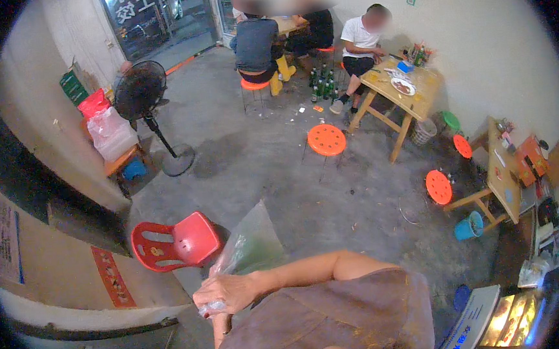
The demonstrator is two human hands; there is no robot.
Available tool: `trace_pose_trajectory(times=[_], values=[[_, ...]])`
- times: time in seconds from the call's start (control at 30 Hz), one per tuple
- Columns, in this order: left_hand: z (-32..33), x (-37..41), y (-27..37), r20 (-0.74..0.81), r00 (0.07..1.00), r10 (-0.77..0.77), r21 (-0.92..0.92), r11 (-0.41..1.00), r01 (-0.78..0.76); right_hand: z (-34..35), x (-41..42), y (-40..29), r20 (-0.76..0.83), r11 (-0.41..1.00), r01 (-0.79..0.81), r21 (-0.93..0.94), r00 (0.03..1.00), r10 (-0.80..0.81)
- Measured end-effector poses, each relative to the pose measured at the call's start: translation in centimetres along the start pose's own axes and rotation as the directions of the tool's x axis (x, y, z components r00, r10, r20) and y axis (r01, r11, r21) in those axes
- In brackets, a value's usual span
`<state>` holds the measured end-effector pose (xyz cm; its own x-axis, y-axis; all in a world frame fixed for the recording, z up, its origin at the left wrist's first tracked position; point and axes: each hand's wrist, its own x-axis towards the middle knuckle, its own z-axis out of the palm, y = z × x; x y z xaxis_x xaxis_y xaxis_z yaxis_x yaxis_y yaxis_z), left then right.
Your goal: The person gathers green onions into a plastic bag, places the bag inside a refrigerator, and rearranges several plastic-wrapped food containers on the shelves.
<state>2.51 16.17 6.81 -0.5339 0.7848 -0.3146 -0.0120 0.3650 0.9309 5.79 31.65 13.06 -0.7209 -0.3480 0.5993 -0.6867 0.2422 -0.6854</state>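
Note:
My right arm crosses in front of the brown top (318, 317), and my right hand (227, 292) is closed on the gathered neck of a clear plastic bag (255, 244). Crumpled plastic pokes out below its fingers. Something green shows faintly through the bag, too blurred to name. Of my left side, the forearm (219, 339) rises from the bottom edge with a dark band at the wrist. My left hand is mostly hidden behind the right one, so its grip cannot be made out. Just beyond the bag stands a red plastic chair (196, 241).
A pedestal fan (141, 89) stands at left beside a bag-laden small table (120, 161). Orange stools (326, 140) and wooden tables (420, 106) spread ahead and right. A person in white (360, 37) sits near several green bottles (323, 85); others sit farther back. A blue bin (468, 226) stands right.

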Motion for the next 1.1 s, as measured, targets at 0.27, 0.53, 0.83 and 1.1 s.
trace_pose_trajectory(times=[0.27,0.53,0.83,1.1], values=[[1.6,2.3,-0.5,0.055,0.996,-0.069,0.060,0.996,0.066,-0.2,-0.4,0.5,-0.291,0.911,-0.271,0.312,0.885,0.363],[-0.8,2.7,-0.9,-0.029,0.994,-0.105,0.113,0.988,0.108,-0.7,1.3,0.2,-0.238,0.991,-0.131,-0.010,0.963,0.125],[0.6,6.1,-6.7,-0.123,0.986,-0.113,0.138,0.982,0.130,-9.0,-5.7,1.9,-0.059,0.963,-0.208,-0.172,0.978,0.201],[1.9,6.7,-13.7,0.180,0.984,-0.001,-0.630,0.768,0.116,-5.8,-13.1,6.2,0.158,0.806,-0.579,-0.120,0.791,0.591]])
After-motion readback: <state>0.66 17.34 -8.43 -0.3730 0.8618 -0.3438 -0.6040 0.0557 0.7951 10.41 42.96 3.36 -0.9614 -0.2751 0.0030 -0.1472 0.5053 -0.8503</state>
